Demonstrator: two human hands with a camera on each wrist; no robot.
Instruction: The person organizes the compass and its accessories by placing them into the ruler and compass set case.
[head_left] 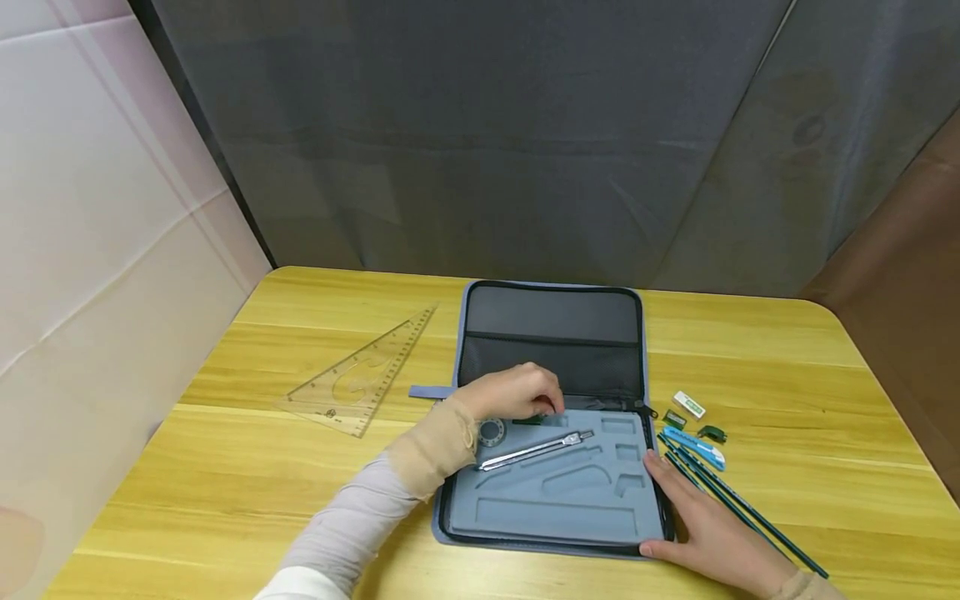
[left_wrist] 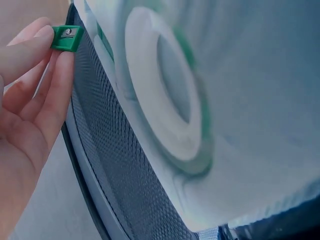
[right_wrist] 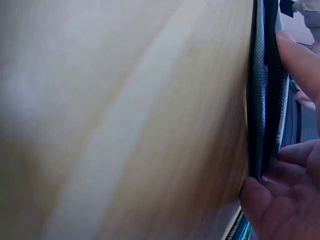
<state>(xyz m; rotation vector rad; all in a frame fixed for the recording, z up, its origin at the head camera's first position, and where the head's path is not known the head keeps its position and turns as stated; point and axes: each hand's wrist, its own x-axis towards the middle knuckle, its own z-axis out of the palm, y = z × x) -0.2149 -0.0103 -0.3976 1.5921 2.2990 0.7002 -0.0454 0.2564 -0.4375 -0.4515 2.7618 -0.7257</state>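
My left hand [head_left: 510, 392] pinches a small green pencil sharpener [left_wrist: 67, 38] with a metal blade between thumb and fingertips. It hovers over the back of a grey moulded tray [head_left: 555, 515] inside an opened zip case [head_left: 551, 312]. A metal compass [head_left: 534, 451] lies slantwise on the tray. At the tray's back left sits a round ring-shaped roll [head_left: 492, 432], seen close up as a white ring [left_wrist: 165, 85] in the left wrist view. My right hand [head_left: 708, 529] holds the case's right edge near its front corner, some fingers curled at the rim.
Right of the case lie a white eraser [head_left: 689, 405], a small green item [head_left: 674, 419], a dark green piece [head_left: 712, 433], a blue utility knife [head_left: 695, 447] and several dark green pencils [head_left: 750, 508]. A clear set square [head_left: 363, 375] lies left on the wooden table [head_left: 247, 492].
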